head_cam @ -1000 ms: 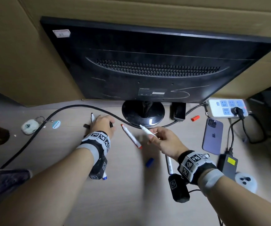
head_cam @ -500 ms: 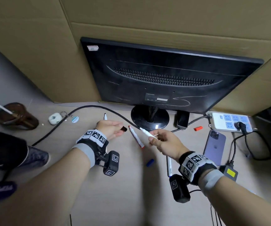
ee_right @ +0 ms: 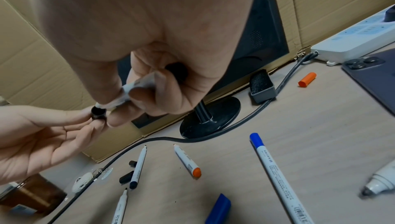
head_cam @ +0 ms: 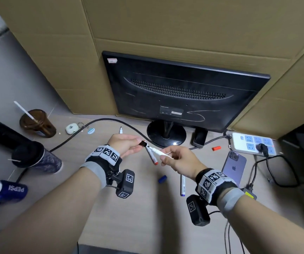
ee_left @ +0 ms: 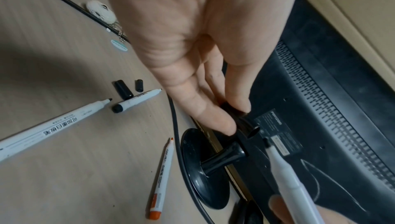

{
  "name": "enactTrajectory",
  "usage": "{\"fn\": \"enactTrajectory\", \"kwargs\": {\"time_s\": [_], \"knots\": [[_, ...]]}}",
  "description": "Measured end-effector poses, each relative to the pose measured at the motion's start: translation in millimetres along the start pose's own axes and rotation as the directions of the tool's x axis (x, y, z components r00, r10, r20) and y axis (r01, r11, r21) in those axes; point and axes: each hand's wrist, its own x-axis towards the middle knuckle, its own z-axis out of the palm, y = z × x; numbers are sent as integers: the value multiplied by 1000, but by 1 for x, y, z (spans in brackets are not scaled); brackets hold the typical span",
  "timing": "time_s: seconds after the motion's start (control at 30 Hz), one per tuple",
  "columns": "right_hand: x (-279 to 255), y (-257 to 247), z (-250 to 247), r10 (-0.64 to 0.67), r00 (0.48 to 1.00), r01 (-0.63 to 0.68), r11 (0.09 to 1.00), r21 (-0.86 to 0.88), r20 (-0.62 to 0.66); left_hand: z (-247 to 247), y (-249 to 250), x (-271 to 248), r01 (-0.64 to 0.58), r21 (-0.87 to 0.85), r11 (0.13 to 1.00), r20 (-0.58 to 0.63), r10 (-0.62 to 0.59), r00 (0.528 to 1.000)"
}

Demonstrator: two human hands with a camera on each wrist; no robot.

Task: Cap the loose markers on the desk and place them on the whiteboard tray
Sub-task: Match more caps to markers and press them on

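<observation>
Your left hand (head_cam: 124, 144) pinches the black cap (head_cam: 143, 143) by its closed end, its open mouth facing the nib; your right hand (head_cam: 179, 158) grips the uncapped marker (head_cam: 157, 151) around its barrel, both held above the desk (head_cam: 147, 217) at about 6 o'clock of the monitor stand (head_cam: 166, 133). Line the nib up with the mouth, slide straight in and press until it seats. Don't angle it, or ink will smear the rim.

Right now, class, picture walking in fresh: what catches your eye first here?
Above the desk's middle, the left hand pinches a black cap just off the tip of the white marker held in the right hand. Behind stands the monitor; below lie a loose red marker and blue cap.
</observation>
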Motion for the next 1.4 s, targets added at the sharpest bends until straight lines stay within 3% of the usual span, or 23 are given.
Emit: {"fn": "enactTrajectory", "kwargs": {"time_s": [0.3,0.5,0.67,0.77,0.9,0.97,1.1,1.4], "knots": [[-13,4,-11,-32,999,29,997,-77,-35,22,-5,-10,-13,81,997,96,5,995],[-6,14,-15,-2,998,10,987,-158,56,34,-5,-13,-14,194,981,181,-22,983],[-7,2,-16,147,986,-122,958,-258,79,43,0,-16,-50,293,955,264,-30,964],[-8,1,-19,243,967,-217,940,-264,70,48,7,-21,-36,269,962,403,-79,912],[-5,8,-23,263,965,-257,946,-195,7,48,11,-24,61,187,980,543,-155,825],[-5,10,-26,252,966,-256,962,-99,-51,46,8,-22,89,201,976,521,-184,834],[-8,6,-33,230,969,-204,947,249,-84,37,-6,-12,53,404,913,326,-198,924],[-4,15,-41,205,959,-168,967,190,-194,29,-25,-2,108,531,840,153,-221,963]]}}
